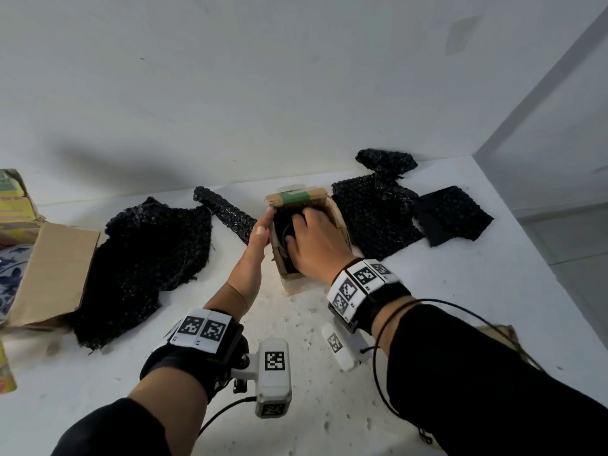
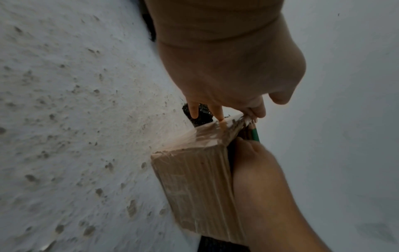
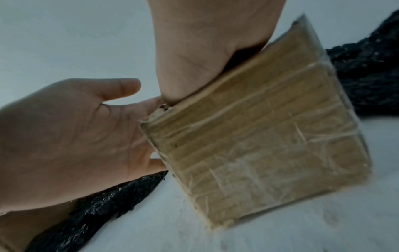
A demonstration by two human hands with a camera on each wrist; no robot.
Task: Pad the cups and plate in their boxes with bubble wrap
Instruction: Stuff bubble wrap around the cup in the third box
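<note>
Right hand (image 1: pixel 314 238) is sunk into the open box (image 3: pixel 270 136), fingers curled down onto black wrap (image 1: pixel 283 222) inside; whether they pinch it can't be told. Left hand (image 1: pixel 261 230) lies flat, fingers straight, against the box's left wall. Box sits mid-table (image 1: pixel 460 307), between loose bubble-wrap sheets (image 1: pixel 148 258) on both sides. Plate (image 1: pixel 10 278) in a bigger box (image 1: pixel 56 274) at far left.

Dim, cool, even light, soft shadow on the wall (image 1: pixel 108 162) at ten o'clock, wide-angle bending at the edges, wrist views murky and grainy — motion blur on the cardboard box (image 3: pixel 270 136), faint tape glare
</note>
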